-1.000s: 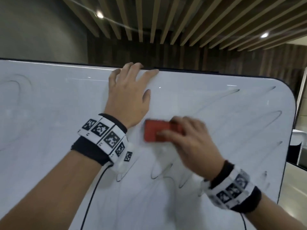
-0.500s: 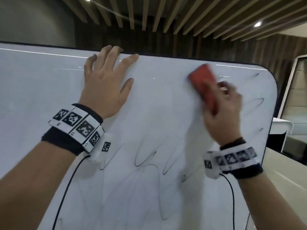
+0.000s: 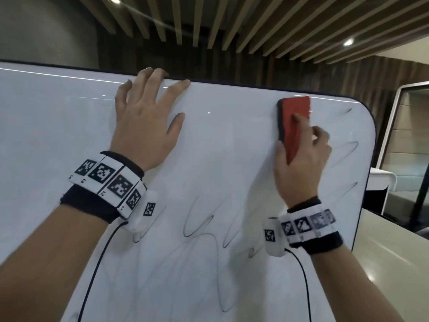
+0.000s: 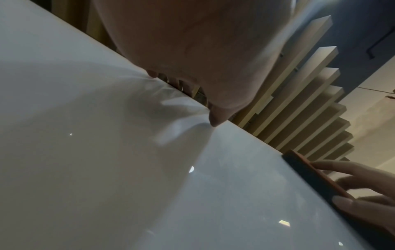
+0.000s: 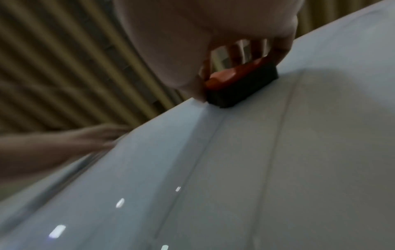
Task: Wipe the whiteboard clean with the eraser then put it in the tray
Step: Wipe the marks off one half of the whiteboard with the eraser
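The whiteboard (image 3: 220, 159) fills the head view, with dark scribbles across its lower middle and right side. My right hand (image 3: 301, 154) grips the red eraser (image 3: 293, 119), black felt side pressed to the board near the top right corner. The right wrist view shows the eraser (image 5: 239, 84) flat on the board with fingers curled over it. My left hand (image 3: 146, 119) lies flat on the board, fingertips over its top edge. In the left wrist view the eraser (image 4: 307, 170) appears at the right. The tray is not in view.
The board's dark frame rounds off at the right corner (image 3: 369, 117). A pale counter (image 3: 383, 252) and a white-framed glass partition (image 3: 406, 135) stand to the right. Wooden ceiling slats (image 3: 232, 19) run overhead behind the board.
My right hand swept the eraser from the board's middle up to the top right corner, wiping scribbles there. The left hand stayed flat on the board.
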Motion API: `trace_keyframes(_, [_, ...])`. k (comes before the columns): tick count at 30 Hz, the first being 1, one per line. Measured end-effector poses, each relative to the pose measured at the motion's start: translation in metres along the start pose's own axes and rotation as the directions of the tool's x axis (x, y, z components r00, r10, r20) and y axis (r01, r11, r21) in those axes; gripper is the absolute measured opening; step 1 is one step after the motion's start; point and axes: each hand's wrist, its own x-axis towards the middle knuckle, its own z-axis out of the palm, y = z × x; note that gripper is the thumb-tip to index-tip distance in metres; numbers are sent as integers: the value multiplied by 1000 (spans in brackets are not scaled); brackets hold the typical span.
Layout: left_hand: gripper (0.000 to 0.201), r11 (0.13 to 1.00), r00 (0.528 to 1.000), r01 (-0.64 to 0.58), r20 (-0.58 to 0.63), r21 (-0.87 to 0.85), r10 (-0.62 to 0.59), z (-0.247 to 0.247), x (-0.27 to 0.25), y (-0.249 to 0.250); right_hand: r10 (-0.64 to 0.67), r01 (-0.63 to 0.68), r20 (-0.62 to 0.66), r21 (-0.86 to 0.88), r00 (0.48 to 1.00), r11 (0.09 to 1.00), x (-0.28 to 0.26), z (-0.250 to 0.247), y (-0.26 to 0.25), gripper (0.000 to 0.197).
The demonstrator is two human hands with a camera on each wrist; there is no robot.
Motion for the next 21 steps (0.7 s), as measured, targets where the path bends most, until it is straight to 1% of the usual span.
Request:
trace_keyframes(1, [52,1000,1000,0,0,-2,0,1,0,0,-99,100,39,-13,994,995,-14,5,-11,55])
trace_keyframes(2, [52,1000,1000,1,-1,-2,-1,1,0,0,-254,256,117,4,960,967,-33,10,-24,51])
trace_keyframes(3, [53,1000,1000,3,-5,-2,-3,2,0,0,-428,429,214,46,878,902,-53,16,-33,46])
trace_keyframes(4, [53,1000,1000,5,-8,-3,-5,2,0,0,-556,557,311,94,771,825,-70,17,-39,42])
trace_keyframes(5, [53,1000,1000,5,-5,-6,-5,2,0,1,-617,626,367,111,696,772,-75,16,-38,41])
trace_keyframes(6, [53,1000,1000,3,1,-8,-3,2,0,0,-626,633,364,114,690,765,-67,14,-32,41])
trace_keyframes(7, [53,1000,1000,-1,3,-9,1,2,0,0,-584,582,297,106,756,807,-55,13,-22,44])
trace_keyframes(8, [53,1000,1000,-4,1,-9,4,2,0,-1,-476,467,203,92,856,879,-40,9,-11,47])
trace_keyframes(9, [52,1000,1000,-5,-4,-7,5,1,0,-2,-316,308,103,86,943,948,-21,3,0,51])
trace_keyframes(10, [52,1000,1000,-2,-12,-5,2,2,0,-1,-138,135,22,102,990,986,-6,-2,11,54])
trace_keyframes(11, [52,1000,1000,10,-22,-2,-11,3,0,2,21,-17,-32,121,999,993,2,-4,17,56])
trace_keyframes(12, [52,999,999,34,-34,3,-34,4,1,6,97,-90,-56,118,994,989,1,-2,15,56])
trace_keyframes(13, [50,998,997,66,-48,13,-65,6,2,12,67,-62,-51,95,996,994,-7,3,9,55])
trace_keyframes(14, [48,995,994,95,-62,25,-93,7,5,19,-37,37,-6,77,999,996,-19,8,-1,54])
trace_keyframes(15, [46,993,991,115,-73,32,-112,7,9,26,-182,177,69,67,981,982,-32,11,-11,53])
trace_keyframes(16, [45,993,990,115,-80,32,-112,8,14,34,-321,314,157,68,934,947,-41,13,-17,51])
trace_keyframes(17, [45,996,993,90,-79,27,-88,10,18,43,-424,419,223,70,878,905,-44,12,-20,49])
trace_keyframes(18, [46,999,997,43,-67,20,-42,13,22,53,-482,481,258,69,838,874,-37,9,-19,48])
trace_keyframes(19, [47,1000,999,-11,-47,16,12,16,25,61,-501,506,259,51,826,861,-26,5,-14,47])
trace_keyframes(20, [49,998,998,-54,-26,15,55,20,26,68,-475,483,233,27,848,875,-15,1,-6,48])
trace_keyframes(21, [50,997,997,-77,-9,14,77,22,26,72,-401,407,183,4,898,913,-7,-3,8,50])
